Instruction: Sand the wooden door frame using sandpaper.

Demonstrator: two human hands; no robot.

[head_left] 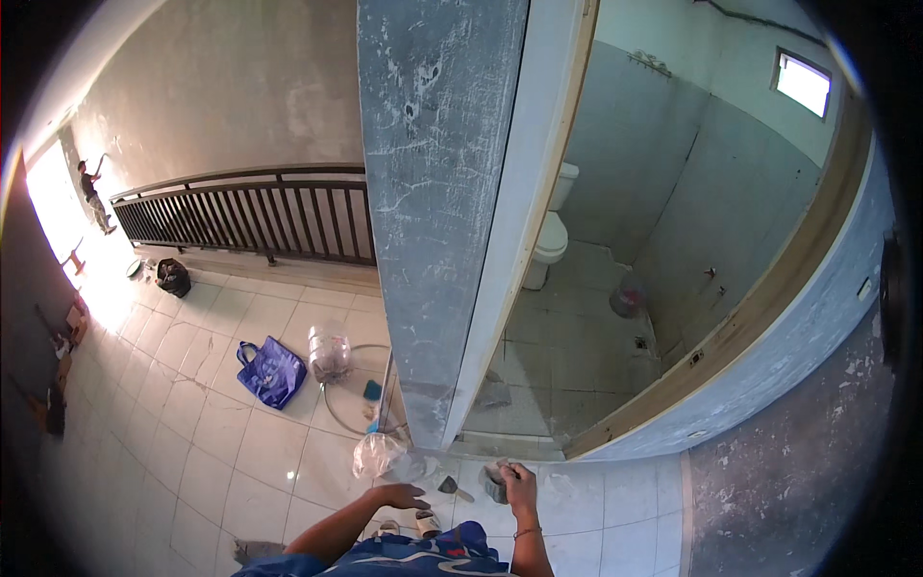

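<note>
While both forearms enter from the lower edge, readings as follows:
Right hand (520,478): fingers curled together, clamped on a small grey container (494,484), held low over the white tiled floor (240,452) near the doorway threshold.
Left hand (402,496): fingers spread apart, palm down, holding nothing.
Trowel (452,488): lying on the floor between the hands.
Clear plastic bag (375,452): just beyond the left hand, beside the grey pillar (433,192).

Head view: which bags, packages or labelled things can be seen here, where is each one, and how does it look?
Blue bag: on the tiled floor at left, flat, two handles.
Clear plastic bag: beside the blue bag, crumpled.
Second clear plastic bag: at the wall's foot, above the left hand.
Signs, screens: none visible.
</note>
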